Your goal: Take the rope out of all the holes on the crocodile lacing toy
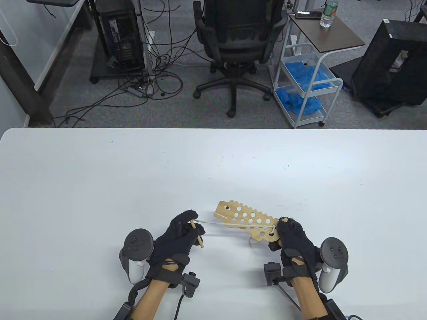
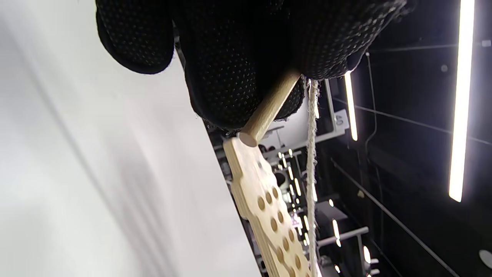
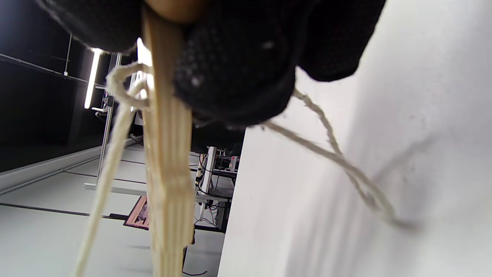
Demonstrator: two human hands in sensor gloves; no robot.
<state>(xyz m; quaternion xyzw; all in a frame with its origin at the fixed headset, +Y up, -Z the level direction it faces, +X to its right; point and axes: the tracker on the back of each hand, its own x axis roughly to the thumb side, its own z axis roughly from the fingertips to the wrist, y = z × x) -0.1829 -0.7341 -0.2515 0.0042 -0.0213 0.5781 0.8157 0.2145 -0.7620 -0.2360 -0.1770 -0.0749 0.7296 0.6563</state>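
Table view, lower centre: left hand pinches the wooden pin; right hand grips the stiff, light crocodile board above the counter.

Left wrist view: rope runs taut, soft, frayed.

Right wrist view: knot loops the board's edge; hold there.
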